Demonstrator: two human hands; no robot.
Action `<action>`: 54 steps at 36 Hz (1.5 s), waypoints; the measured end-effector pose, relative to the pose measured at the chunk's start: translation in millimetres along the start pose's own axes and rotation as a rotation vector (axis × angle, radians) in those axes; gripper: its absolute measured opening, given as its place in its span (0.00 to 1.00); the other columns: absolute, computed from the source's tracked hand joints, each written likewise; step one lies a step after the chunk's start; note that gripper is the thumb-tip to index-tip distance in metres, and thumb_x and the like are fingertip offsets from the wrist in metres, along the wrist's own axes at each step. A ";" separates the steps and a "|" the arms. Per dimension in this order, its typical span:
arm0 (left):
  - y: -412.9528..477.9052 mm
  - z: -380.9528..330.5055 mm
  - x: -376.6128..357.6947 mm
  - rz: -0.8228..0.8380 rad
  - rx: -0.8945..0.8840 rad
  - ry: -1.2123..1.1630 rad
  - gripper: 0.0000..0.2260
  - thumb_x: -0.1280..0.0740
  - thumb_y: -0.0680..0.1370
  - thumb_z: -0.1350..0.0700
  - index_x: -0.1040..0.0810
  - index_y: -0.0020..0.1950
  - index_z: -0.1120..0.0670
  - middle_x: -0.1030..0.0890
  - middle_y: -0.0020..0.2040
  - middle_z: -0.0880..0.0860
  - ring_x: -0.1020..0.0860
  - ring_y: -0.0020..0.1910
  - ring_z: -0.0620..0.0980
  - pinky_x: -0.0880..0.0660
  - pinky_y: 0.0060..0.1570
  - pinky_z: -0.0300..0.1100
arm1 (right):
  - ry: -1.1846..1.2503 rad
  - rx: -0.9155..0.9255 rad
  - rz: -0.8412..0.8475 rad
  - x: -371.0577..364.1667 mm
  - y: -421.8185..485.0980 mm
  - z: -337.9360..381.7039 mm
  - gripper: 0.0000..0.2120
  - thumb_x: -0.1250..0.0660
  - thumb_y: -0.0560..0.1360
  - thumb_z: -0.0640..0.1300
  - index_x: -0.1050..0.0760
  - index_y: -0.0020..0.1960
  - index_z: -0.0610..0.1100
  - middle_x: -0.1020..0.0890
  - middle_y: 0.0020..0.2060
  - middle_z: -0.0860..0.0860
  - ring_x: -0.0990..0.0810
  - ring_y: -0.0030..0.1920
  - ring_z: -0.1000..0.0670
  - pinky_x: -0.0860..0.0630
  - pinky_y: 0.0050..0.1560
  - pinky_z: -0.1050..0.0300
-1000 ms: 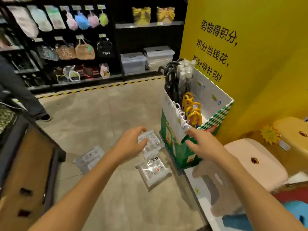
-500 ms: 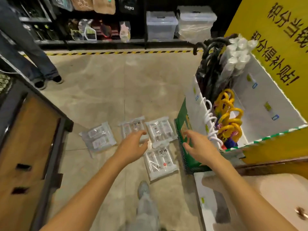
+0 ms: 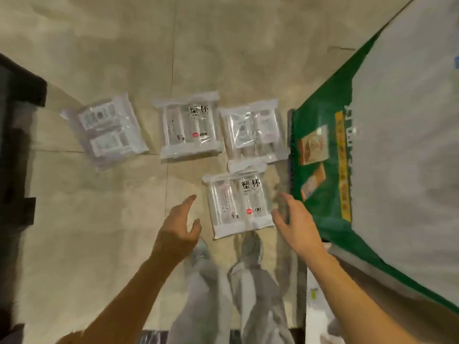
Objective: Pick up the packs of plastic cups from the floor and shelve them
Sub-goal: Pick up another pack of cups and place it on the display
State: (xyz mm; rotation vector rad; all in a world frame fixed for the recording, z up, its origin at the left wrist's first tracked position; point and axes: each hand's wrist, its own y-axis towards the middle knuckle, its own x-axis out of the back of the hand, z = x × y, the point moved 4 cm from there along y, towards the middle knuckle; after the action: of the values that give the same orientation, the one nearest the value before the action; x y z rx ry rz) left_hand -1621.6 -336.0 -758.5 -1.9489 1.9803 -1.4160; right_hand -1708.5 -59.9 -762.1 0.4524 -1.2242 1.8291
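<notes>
Floor (image 3: 99, 232): smooth pale tile under me, with a soft sheen and thin joints.
Nearest pack (image 3: 238, 204): lower centre, clear plastic film, glossy and wrinkled, with white matt bands at both ends.
Upper-centre pack (image 3: 190, 125): same shiny clear film, black print on it.
Upper-right pack (image 3: 253, 131): glossy film over white paper-looking inserts.
Upper-left pack (image 3: 106, 130): cloudier film, blurred, still shiny.
Display box (image 3: 320, 135): right of frame, printed card with a matt green face and a dull white panel.
Fixture (image 3: 15, 145): left edge, dark and matt; I can't tell the material.
Trousers (image 3: 250, 301): mine, bottom centre, pale grey cloth, soft and matt.
</notes>
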 end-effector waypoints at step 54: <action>-304.8 -286.1 453.7 -0.460 -0.357 -0.360 0.27 0.37 0.78 0.39 0.44 0.74 0.28 0.35 0.72 0.40 0.33 0.69 0.43 0.37 0.64 0.40 | -0.024 0.724 -0.113 416.9 -238.7 426.2 0.29 0.42 0.76 0.68 0.53 0.72 0.77 0.32 0.73 0.49 0.31 0.69 0.50 0.33 0.67 0.49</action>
State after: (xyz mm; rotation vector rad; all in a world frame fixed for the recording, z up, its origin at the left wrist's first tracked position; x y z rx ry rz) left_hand -1648.7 -481.0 -159.4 -2.7129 1.7821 -0.6951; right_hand -1815.4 -209.6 -146.7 0.9174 -0.4961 2.1335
